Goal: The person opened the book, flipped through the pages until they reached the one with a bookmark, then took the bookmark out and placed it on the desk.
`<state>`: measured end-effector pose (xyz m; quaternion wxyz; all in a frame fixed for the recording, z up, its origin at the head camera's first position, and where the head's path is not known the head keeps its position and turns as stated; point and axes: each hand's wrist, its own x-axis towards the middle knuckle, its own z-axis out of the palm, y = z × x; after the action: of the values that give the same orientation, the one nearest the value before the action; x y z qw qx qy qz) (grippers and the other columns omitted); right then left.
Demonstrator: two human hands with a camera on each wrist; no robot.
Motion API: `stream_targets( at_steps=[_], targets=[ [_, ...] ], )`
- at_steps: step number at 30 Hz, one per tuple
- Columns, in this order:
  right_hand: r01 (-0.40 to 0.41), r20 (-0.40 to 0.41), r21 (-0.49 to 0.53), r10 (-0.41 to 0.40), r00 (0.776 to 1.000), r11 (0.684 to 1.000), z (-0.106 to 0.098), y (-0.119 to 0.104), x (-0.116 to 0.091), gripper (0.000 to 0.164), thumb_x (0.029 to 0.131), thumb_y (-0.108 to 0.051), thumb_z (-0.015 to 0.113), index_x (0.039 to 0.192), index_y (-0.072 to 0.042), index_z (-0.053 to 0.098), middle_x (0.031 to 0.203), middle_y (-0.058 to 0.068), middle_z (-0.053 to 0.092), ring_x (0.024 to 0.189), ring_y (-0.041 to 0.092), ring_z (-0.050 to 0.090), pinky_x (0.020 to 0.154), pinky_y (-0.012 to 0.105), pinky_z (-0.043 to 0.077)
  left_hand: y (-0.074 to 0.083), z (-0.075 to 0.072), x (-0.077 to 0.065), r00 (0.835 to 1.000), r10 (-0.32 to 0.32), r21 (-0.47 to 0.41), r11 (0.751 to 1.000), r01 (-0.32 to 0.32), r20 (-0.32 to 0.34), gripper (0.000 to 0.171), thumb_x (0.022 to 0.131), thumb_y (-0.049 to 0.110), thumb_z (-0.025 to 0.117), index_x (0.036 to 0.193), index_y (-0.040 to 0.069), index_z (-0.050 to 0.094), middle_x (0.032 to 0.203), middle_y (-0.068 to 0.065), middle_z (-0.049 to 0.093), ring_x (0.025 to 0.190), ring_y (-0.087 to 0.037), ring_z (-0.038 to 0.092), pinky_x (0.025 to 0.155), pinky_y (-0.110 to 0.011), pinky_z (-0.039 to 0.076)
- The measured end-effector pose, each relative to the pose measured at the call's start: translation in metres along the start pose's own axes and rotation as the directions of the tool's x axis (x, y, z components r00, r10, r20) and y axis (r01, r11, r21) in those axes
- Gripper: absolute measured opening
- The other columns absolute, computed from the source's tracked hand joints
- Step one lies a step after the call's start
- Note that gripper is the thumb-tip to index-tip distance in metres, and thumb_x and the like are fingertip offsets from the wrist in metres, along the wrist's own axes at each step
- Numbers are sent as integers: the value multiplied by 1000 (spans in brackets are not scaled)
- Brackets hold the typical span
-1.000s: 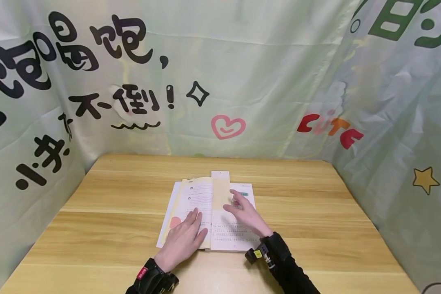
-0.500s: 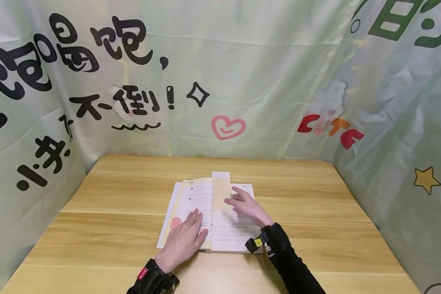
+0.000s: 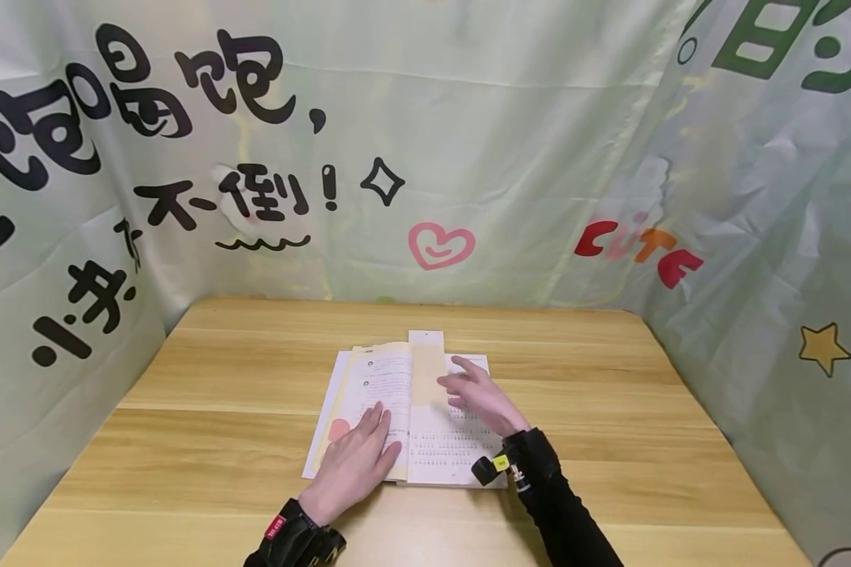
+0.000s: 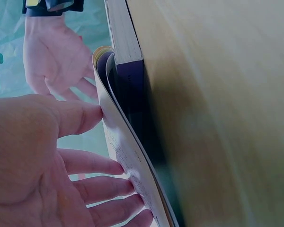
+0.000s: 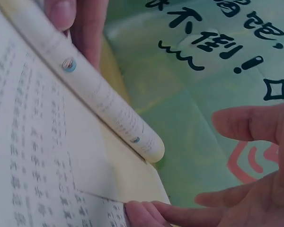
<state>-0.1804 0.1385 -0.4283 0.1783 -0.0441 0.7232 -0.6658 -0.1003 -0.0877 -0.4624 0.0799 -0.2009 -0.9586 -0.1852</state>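
An open book [image 3: 454, 461] lies on the table with printed pages on both sides. My left hand [image 3: 351, 461] rests on the left page, fingers straight; in the left wrist view its fingertips touch that page [image 4: 132, 161]. Along the middle fold lies a cream and white bookmark [image 3: 427, 374], its white end jutting past the book's top edge. My right hand [image 3: 485, 400] is over the right page beside the bookmark. In the right wrist view its thumb and forefinger stand apart, while lower fingertips [image 5: 142, 215] touch the page near the bookmark [image 5: 118, 170]. Nothing is gripped by either hand.
The wooden table [image 3: 198, 441] spreads around the book on all sides. A pale green curtain [image 3: 539, 157] with printed lettering, a heart and a star hangs behind the table and at both sides. A rounded pale object [image 3: 847, 557] shows at the lower right corner.
My right hand has shifted slightly up and to the right, its fingers moving a little away from the bookmark. The left hand, book and bookmark stay where they were.
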Motion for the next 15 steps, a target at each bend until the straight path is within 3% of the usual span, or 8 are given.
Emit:
stream_targets(
  at_steps=[4,8,15],
  targets=[
    [-43,-11,122,45,999,992,-2,-1,-1,77,93,-11,58,152,0,10,135,29,44,120,41,43,105,51,40,0,0,0,1000,0,1,1000,0,0,53,97,32,51,131,-9,54,138,-28,47,125,-37,46,84,-52,55],
    [-64,-10,165,67,998,984,-4,-2,-2,81,93,-10,58,153,0,5,135,26,39,119,38,40,105,50,40,1,0,-1,1000,3,-7,1000,-3,-2,53,96,31,52,131,-9,54,138,-29,47,125,-38,46,84,-52,56],
    [-73,62,320,56,997,945,-10,-2,-2,72,96,-2,49,152,2,3,124,22,44,106,30,48,107,53,35,1,-1,0,1000,-1,-4,1000,1,11,54,97,32,51,132,-9,53,139,-29,46,125,-38,45,86,-53,54]
  ],
)
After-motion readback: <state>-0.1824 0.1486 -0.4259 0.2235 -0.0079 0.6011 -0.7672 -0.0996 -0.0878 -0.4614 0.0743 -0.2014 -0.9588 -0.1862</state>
